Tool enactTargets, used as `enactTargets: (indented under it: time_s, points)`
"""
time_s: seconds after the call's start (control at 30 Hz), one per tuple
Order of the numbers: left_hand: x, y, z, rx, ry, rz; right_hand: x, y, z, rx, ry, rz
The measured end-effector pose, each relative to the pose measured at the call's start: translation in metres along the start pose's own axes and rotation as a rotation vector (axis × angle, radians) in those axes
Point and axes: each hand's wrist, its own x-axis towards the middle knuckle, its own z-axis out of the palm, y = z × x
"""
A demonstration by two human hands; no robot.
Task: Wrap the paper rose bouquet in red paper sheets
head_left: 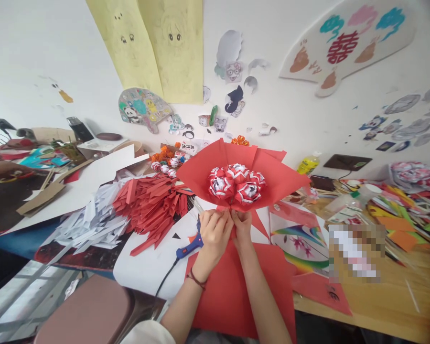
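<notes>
1. Left hand [213,228] and right hand [242,224] both pinch the base of the wrapper [197,167] — it flares at their 12 o'clock.
2. Inside the wrapper: red-and-white flowers [249,192], clustered.
3. Yellow bottle [307,165]: 2 o'clock.
4. Bag [394,173]: between 2 and 3 o'clock, farther — flowers inside.

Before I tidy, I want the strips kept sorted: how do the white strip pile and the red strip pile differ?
Colour: the white strip pile is pale, while the red strip pile is strongly red. Place: the white strip pile lies farther left, the red strip pile nearer the left hand. Both are loose heaps of narrow strips.
</notes>
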Motion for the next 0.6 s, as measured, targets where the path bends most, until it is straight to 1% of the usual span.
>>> enactTargets:
  time_s: [0.4, 0.6]
  points:
    - [-0.0004, -0.0015, 0.0011, -0.009, -0.008, 0.023, 0.0011, 0.0005, 0.0018, 0.025, -0.018, -0.020]
    - [-0.0025, -0.0036, 0.0036, -0.027, -0.010, 0.003, -0.0001, -0.0003, 0.0015, 0.050, -0.049, -0.011]
